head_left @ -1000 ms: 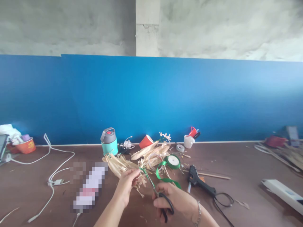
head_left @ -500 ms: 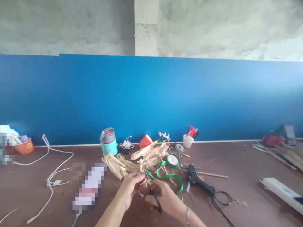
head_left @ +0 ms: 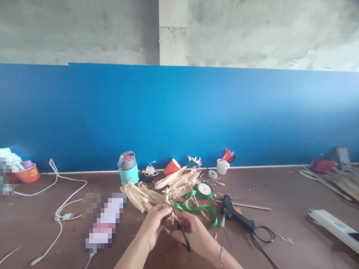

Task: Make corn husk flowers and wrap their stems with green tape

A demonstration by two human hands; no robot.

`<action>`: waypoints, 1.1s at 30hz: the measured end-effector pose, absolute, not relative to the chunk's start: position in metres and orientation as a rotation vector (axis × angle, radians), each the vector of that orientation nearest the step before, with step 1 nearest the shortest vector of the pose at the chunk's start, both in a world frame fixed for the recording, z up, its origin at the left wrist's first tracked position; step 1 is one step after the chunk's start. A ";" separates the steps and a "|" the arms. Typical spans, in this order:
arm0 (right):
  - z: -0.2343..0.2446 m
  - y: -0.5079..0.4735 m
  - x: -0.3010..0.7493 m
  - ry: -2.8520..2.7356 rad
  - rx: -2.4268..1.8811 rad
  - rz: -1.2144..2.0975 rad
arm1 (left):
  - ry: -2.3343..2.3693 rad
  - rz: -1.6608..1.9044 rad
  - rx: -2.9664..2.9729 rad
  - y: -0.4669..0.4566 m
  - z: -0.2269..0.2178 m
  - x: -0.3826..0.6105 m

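My right hand (head_left: 193,231) is closed round the black handles of a pair of scissors (head_left: 184,237), whose blades point away from me beside my left fingertips. My left hand (head_left: 156,221) pinches a small pale piece of dried husk (head_left: 174,216) against the blades; its exact shape is partly hidden by the fingers. Just beyond the hands lie dried corn husks (head_left: 137,194) in a loose heap. Green ribbon (head_left: 211,212) curls from its spool (head_left: 204,190) to the right of the husks, and its end runs close to my left fingertips.
A black glue gun (head_left: 238,213) lies to the right with its cord, near a thin stick (head_left: 252,206). At the back stand a turquoise flask (head_left: 129,172), a tipped orange cup (head_left: 172,167), a tape roll (head_left: 212,174) and a white cup (head_left: 222,167). White cables (head_left: 60,209) trail at left.
The scissor handles have drawn closer together in my right hand, and the blades look more closed at the husk piece. My left hand has barely shifted.
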State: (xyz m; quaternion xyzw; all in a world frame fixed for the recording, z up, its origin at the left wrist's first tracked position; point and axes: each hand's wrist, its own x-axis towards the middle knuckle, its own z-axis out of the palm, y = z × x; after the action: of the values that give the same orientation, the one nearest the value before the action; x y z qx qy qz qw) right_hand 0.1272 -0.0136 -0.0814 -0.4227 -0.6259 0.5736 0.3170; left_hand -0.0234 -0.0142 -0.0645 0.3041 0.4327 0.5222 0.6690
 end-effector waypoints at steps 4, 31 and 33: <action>-0.088 -0.014 0.124 -1.627 -1.043 1.469 | 0.962 1.190 0.687 -0.017 -0.065 -0.019; -0.094 -0.022 0.113 -1.504 -0.921 1.326 | 0.867 1.231 0.691 -0.018 -0.056 -0.017; -0.094 -0.022 0.113 -1.512 -0.911 1.334 | 0.859 1.234 0.696 -0.019 -0.055 -0.017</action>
State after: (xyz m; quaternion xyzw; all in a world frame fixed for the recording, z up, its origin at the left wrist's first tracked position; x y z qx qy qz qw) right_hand 0.1125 -0.0219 -0.0936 -0.3680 -0.6109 0.5391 0.4480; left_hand -0.0172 -0.0187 -0.0546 0.3095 0.3819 0.5489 0.6761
